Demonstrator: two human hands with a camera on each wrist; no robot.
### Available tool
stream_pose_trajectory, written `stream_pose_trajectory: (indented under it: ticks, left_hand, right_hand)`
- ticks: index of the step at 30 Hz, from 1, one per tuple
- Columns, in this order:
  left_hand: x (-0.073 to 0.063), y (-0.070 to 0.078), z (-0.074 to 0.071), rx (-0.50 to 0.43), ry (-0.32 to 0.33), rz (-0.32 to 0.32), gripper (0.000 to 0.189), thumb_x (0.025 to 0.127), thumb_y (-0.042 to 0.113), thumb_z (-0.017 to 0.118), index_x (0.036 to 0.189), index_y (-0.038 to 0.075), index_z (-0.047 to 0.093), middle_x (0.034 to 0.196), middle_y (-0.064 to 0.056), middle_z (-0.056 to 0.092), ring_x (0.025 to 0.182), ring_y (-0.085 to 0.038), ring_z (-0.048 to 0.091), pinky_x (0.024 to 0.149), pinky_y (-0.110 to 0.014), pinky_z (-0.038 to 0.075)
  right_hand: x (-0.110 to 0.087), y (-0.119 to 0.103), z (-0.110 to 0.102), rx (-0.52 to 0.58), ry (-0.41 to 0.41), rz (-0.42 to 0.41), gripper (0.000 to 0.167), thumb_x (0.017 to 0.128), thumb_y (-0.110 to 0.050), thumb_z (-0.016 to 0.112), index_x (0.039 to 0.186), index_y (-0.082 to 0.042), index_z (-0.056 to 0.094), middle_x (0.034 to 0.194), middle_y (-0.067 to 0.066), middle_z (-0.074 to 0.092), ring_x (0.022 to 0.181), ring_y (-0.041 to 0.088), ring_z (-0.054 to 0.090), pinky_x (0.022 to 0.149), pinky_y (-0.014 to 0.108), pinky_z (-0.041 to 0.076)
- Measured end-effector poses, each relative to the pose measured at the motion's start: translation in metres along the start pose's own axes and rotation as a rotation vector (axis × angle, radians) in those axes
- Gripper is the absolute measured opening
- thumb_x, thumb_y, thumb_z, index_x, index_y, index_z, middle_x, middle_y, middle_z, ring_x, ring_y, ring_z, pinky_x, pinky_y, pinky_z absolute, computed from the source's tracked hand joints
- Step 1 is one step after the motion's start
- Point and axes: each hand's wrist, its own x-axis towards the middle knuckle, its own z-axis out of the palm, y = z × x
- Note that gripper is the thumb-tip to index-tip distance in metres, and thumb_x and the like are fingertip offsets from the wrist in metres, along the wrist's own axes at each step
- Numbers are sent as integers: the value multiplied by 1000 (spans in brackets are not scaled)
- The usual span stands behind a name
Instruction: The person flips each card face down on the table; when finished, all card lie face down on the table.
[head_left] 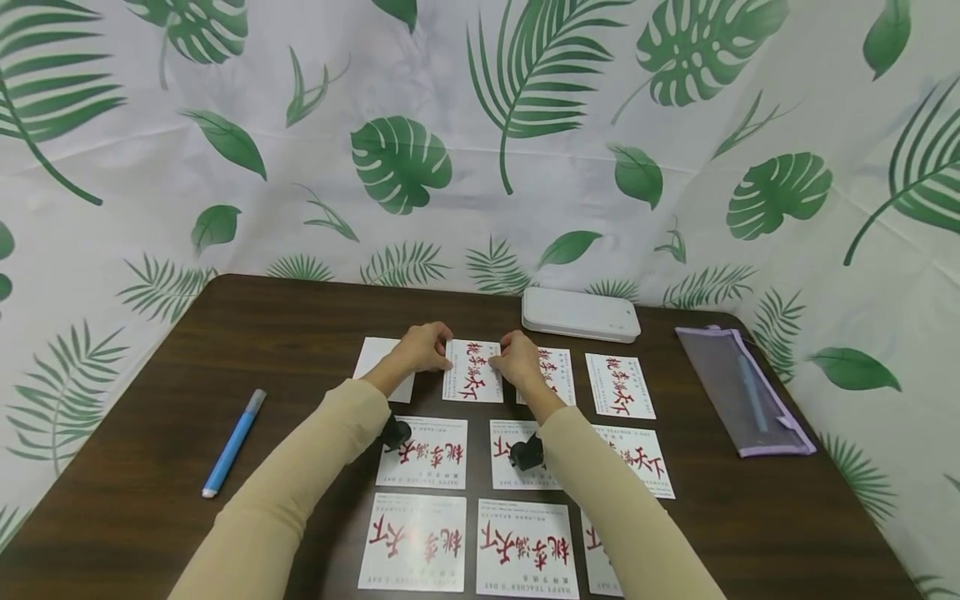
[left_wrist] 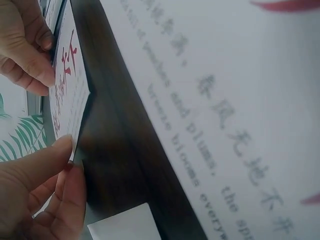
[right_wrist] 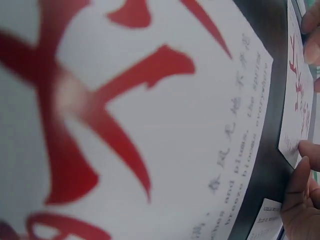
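Observation:
A white card (head_left: 472,372) with red Chinese characters is in the back row. My left hand (head_left: 425,348) pinches its left edge, thumb on the printed face, as the left wrist view shows up close on the card (left_wrist: 70,85). At the opposite edge, my right hand (head_left: 519,362) grips the same card between thumb and fingers. In the right wrist view that card (right_wrist: 296,95) stands tilted between both hands. A blank white card (head_left: 375,354) lies partly under my left forearm, and another printed card (head_left: 557,371) is partly covered by my right hand.
More printed cards (head_left: 420,533) lie in rows nearer me, some hidden by my sleeves. A blue marker (head_left: 234,443) lies on the left of the dark table (head_left: 150,433). At the back is a white box (head_left: 581,313); a purple-edged mesh pouch (head_left: 738,392) lies at right.

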Motion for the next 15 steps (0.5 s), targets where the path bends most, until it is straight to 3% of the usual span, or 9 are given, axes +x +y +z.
stream_pose_trajectory:
  ticks: [10, 15]
  left_hand:
    - [-2, 0, 4, 6, 21, 5, 52, 75, -1, 75, 120, 4, 49, 89, -10, 56, 73, -18, 56, 66, -24, 52]
    - [-3, 0, 6, 68, 68, 37, 52, 75, 0, 76, 119, 6, 49, 98, -13, 58, 88, -24, 56, 77, -33, 50]
  right_hand:
    - [1, 4, 2, 30, 9, -9, 38, 78, -3, 71, 111, 4, 55, 85, 14, 58, 74, 22, 54, 63, 31, 47]
    - [-3, 3, 3, 84, 58, -23, 34, 77, 0, 69, 106, 2, 52, 87, 15, 56, 78, 24, 52, 65, 33, 45]
